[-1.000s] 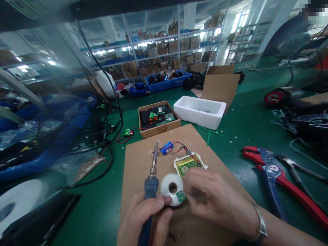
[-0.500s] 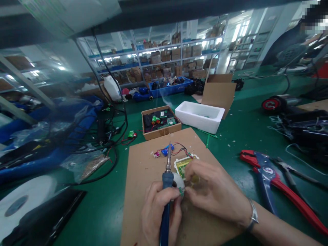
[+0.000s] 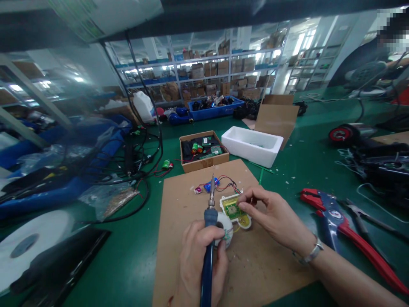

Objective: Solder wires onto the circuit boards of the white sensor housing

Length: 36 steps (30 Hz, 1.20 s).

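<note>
My left hand (image 3: 200,251) is wrapped round a blue-handled soldering iron (image 3: 210,217), its metal tip pointing up and away from me. The same hand also steadies a white spool (image 3: 227,230) beside the handle. Just beyond lies a green circuit board (image 3: 232,209) in a white-rimmed, yellowish casing (image 3: 245,221) on the cardboard sheet. Thumb and forefinger of my right hand (image 3: 266,213) are pinched together at the board's right edge; what they hold is hidden. Thin red and black wires run from the casing toward a blue wrapped part (image 3: 211,184) behind the iron's tip.
Beyond the cardboard sheet (image 3: 179,213) stand a small carton of electronic parts (image 3: 204,164) and a white foam box (image 3: 251,149). Red-and-blue crimping pliers (image 3: 335,213) lie on the right. Cables and a white roll (image 3: 47,230) occupy the left. A person sits at the far right.
My right hand has moved away from the spool, up to the board's right edge, uncovering more of the casing. The left hand still holds the iron and spool. The view has shifted slightly.
</note>
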### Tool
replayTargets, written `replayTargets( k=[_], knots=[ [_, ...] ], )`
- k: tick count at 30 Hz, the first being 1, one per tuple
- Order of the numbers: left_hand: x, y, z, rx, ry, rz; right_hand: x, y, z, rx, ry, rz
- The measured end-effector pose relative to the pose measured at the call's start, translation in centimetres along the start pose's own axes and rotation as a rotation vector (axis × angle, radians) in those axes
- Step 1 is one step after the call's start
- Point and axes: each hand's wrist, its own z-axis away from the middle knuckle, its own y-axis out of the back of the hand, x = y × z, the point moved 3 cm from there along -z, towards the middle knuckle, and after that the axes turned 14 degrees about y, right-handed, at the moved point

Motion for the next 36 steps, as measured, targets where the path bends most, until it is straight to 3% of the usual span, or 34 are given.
replayTargets(
  k=[5,8,22,36],
  knots=[
    [-0.1,0.2,-0.2,-0.025,-0.014,0.023,-2.1,-1.0,0.2,-0.183,0.188,-0.03],
    [-0.3,0.2,-0.1,-0.021,-0.018,0.018,-2.6,-1.3,0.4,-0.239,0.223,-0.046],
    [0.1,0.1,-0.2,-0.039,-0.046,0.006,-2.3,-2.7,1.2,-0.095,0.117,-0.073],
    [0.3,0.0,-0.2,-0.037,-0.061,-0.032,-2.7,-3.2,1.3,-0.074,0.122,-0.042]
  ],
)
